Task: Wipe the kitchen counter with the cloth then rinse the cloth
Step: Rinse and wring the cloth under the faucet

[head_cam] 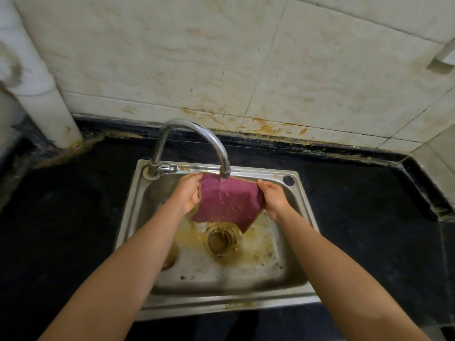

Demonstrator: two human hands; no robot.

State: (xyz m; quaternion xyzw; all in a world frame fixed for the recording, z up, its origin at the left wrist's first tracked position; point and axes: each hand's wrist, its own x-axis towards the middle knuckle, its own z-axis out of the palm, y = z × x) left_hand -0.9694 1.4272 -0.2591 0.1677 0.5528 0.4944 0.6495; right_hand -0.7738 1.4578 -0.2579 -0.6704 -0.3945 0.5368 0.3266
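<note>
A magenta cloth (227,203) hangs spread out over the steel sink (305,207), directly under the spout of the curved chrome tap (197,134). Water runs from the spout onto the cloth's top edge. My left hand (188,193) grips the cloth's left side and my right hand (275,200) grips its right side. The cloth's lower corner dangles just above the drain (219,239). Brownish water pools around the drain in the basin. The black counter (73,217) surrounds the sink.
A stained tiled wall (221,70) rises behind the counter. A white pipe (37,82) stands at the back left corner. The counter's raised black edge runs along the wall and turns forward at the right (423,183).
</note>
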